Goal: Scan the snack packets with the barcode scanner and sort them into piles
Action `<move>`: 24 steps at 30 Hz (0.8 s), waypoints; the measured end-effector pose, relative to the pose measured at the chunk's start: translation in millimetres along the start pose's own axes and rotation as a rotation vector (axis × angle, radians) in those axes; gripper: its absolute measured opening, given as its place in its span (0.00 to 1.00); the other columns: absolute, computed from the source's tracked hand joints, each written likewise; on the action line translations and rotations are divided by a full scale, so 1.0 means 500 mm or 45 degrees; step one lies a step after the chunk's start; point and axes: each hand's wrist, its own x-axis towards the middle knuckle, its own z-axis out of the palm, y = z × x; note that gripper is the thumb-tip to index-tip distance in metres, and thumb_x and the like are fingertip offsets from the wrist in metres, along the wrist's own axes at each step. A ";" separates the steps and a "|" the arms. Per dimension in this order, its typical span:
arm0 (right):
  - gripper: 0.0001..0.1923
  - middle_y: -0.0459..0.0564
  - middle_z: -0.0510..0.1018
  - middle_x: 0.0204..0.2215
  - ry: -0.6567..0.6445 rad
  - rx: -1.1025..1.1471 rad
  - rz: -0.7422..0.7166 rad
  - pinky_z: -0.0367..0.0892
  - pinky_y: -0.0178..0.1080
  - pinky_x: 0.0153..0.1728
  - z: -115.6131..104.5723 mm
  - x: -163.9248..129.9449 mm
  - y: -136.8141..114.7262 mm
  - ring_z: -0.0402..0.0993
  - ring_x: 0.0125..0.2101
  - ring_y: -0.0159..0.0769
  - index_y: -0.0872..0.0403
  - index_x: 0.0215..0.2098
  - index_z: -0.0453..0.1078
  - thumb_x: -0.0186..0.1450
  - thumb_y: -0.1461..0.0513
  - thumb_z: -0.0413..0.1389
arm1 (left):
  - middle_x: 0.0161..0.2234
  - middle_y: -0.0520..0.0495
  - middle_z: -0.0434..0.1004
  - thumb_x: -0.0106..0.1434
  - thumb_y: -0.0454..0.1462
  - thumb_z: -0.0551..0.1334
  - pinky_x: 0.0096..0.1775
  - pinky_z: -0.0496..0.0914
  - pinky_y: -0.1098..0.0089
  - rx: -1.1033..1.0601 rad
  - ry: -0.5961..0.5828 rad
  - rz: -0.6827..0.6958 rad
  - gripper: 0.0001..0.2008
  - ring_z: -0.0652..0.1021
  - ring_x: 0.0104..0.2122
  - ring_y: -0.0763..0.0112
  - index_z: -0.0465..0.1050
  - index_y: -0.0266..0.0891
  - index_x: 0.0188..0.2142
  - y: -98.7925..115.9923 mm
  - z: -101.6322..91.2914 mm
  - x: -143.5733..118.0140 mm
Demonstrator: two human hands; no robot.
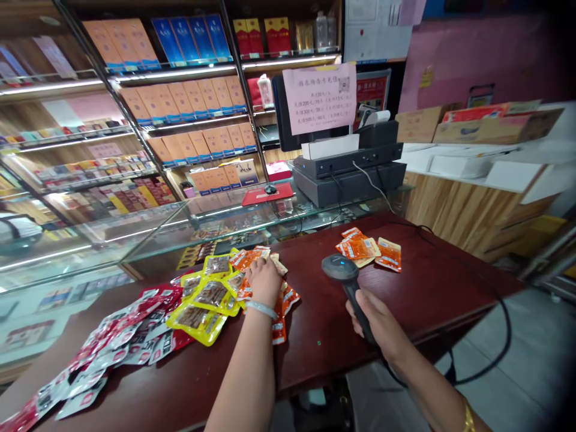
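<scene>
My left hand (264, 279) rests palm down on a pile of orange snack packets (284, 300) on the dark red counter (405, 288); whether its fingers grip a packet I cannot tell. Yellow-edged packets (204, 303) lie just left of it, and red-and-white packets (126, 336) spread further left. My right hand (380, 327) holds a black barcode scanner (342, 271) by its handle, head pointing away over the counter. A small group of orange packets (366, 249) lies beyond the scanner, apart from both hands.
A cash register (351, 171) with a monitor and a pink notice (320, 96) stands behind the counter. A glass display case (148, 231) and shelves of boxed goods (180, 99) fill the left. The scanner's black cable (499, 336) loops off the counter's right edge.
</scene>
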 end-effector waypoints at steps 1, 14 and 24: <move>0.21 0.41 0.63 0.22 0.005 0.001 0.006 0.55 0.29 0.16 0.000 0.000 -0.001 0.56 0.17 0.24 0.53 0.32 0.65 0.66 0.44 0.53 | 0.48 0.34 0.72 0.62 0.43 0.59 0.49 0.61 0.55 0.023 -0.006 -0.006 0.17 0.69 0.51 0.47 0.73 0.36 0.46 -0.002 0.004 -0.001; 0.21 0.41 0.64 0.23 0.024 0.022 -0.011 0.56 0.30 0.16 -0.004 0.003 0.005 0.57 0.16 0.24 0.53 0.34 0.66 0.66 0.44 0.52 | 0.33 0.44 0.77 0.69 0.44 0.51 0.35 0.61 0.69 -0.349 0.355 0.082 0.12 0.77 0.34 0.64 0.70 0.41 0.40 0.039 -0.029 -0.007; 0.22 0.42 0.64 0.23 -0.013 0.064 -0.042 0.56 0.29 0.17 -0.004 -0.009 0.003 0.57 0.18 0.24 0.54 0.29 0.64 0.66 0.44 0.53 | 0.16 0.57 0.66 0.68 0.43 0.51 0.21 0.61 0.72 -1.417 -0.027 -0.164 0.08 0.72 0.15 0.68 0.59 0.42 0.40 0.096 0.019 -0.010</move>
